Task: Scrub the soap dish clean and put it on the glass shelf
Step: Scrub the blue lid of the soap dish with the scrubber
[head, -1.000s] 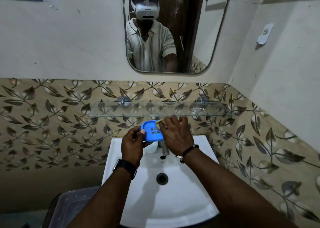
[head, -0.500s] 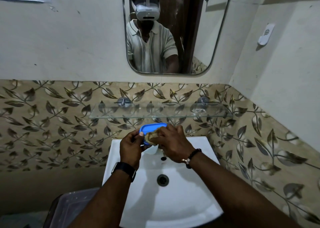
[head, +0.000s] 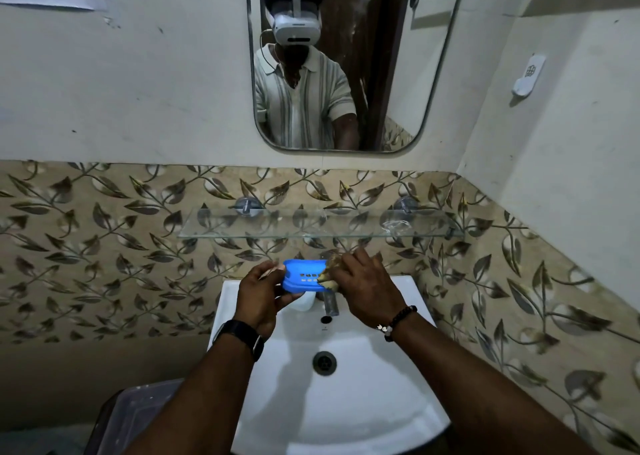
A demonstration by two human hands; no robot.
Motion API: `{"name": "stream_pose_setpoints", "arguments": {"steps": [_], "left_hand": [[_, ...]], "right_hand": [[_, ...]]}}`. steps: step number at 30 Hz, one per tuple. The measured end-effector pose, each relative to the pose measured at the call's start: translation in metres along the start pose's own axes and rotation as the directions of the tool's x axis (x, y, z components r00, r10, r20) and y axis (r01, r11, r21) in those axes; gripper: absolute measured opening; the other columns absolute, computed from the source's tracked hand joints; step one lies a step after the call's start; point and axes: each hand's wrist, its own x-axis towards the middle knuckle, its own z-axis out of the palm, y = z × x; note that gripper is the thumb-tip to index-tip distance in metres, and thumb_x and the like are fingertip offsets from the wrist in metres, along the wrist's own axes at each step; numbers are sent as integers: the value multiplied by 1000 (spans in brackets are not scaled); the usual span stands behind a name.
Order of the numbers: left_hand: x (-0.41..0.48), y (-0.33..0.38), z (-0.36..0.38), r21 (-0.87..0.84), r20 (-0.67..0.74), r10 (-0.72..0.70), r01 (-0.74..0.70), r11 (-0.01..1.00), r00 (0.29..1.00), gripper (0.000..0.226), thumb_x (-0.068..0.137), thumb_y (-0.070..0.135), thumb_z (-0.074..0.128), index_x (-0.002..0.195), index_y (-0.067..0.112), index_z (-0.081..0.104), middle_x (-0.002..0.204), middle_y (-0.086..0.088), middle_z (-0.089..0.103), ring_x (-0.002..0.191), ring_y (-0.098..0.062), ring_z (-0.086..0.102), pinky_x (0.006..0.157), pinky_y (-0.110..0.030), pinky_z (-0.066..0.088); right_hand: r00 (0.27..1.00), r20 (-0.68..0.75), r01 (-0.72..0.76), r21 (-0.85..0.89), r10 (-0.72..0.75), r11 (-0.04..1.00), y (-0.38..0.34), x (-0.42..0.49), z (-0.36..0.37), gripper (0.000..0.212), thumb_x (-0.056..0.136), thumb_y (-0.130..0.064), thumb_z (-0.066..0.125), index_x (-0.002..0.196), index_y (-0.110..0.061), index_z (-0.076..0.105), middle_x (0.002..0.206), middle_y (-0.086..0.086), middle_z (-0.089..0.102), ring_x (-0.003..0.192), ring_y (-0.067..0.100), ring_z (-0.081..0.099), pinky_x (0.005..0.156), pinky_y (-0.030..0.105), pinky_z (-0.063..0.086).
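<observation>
A blue plastic soap dish [head: 302, 276] with several drain slots is held over the back of the white sink [head: 363, 395]. My left hand [head: 260, 293] grips its left end. My right hand [head: 366, 286] holds a yellowish scrub pad [head: 328, 274] pressed against the dish's right end. The glass shelf [head: 277, 227] is fixed to the leaf-patterned tiles just above and behind the dish, and a bit of crumpled clear plastic [head: 396, 225] lies near its right bracket.
A metal tap [head: 330, 304] stands under my right hand, with a white object [head: 304, 302] beside it. The drain [head: 324, 363] is mid-basin. A mirror [head: 346, 59] hangs above the shelf. A lidded bin [head: 135, 416] stands left of the sink. A white wall holder [head: 529, 75] is on the right wall.
The scrub pad slid across the dish to the left, then back to its right end, and the slots show again. The dish has tilted and stays in my left hand.
</observation>
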Motion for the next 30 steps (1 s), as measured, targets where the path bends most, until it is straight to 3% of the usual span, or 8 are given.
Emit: {"name": "stream_pose_setpoints", "arguments": {"steps": [9,12,16,18,20,22,26,30], "left_hand": [[-11,7,2,-75,32,-199,201,977,979,14,97,2,56,101,-4,68,101,-20,65,85,-30,68,56,-33,62],[-16,11,8,-133,96,-250,261,956,963,19,96,11,62,107,-2,70,105,-22,62,94,-32,64,60,-31,62],[-20,10,9,156,146,-174,151,976,974,28,97,37,62,111,16,73,93,-6,55,74,-21,51,70,-34,60],[-20,8,6,402,154,-71,3,916,986,28,96,45,59,106,23,74,96,0,59,80,-20,50,78,-35,55],[-20,4,3,430,186,16,-96,898,982,25,97,38,60,99,17,73,100,0,68,93,-20,58,87,-38,54],[-23,2,1,360,201,18,-91,928,979,19,97,28,63,92,12,74,95,-2,71,94,-19,63,86,-40,59],[-31,-9,4,309,233,-54,-21,951,971,15,94,20,66,84,9,69,85,-3,70,78,-15,68,73,-37,61],[-38,-20,14,209,183,-92,52,976,979,17,96,21,65,84,9,69,89,-9,76,81,-21,75,72,-36,61]], "right_hand": [[996,31,-91,475,87,875,4,-16,13,14,102,-21,48,109,-11,55,116,5,48,104,21,46,86,34,46],[975,70,-213,578,212,788,-1,-21,16,22,105,-25,41,104,-7,54,108,5,50,93,25,53,77,40,51],[837,263,-473,789,480,392,-18,-29,17,23,105,-35,42,94,-15,47,83,15,55,59,27,64,42,31,44],[745,391,-548,820,540,164,-18,-33,18,31,104,-40,42,92,-11,45,67,13,55,46,19,58,41,28,37],[712,435,-563,823,551,78,-15,-33,17,33,104,-39,42,91,-9,44,63,12,53,43,17,52,41,28,35],[694,372,-569,808,617,153,-13,-29,15,30,105,-34,45,89,-9,47,68,9,54,50,17,53,42,25,37],[685,-58,-582,556,726,593,-5,-17,10,18,97,-12,57,79,-11,53,86,2,54,81,25,53,65,29,37],[796,-396,-434,157,459,887,-6,-12,1,17,89,-10,52,95,-7,67,96,9,64,92,31,55,75,40,49]]}}
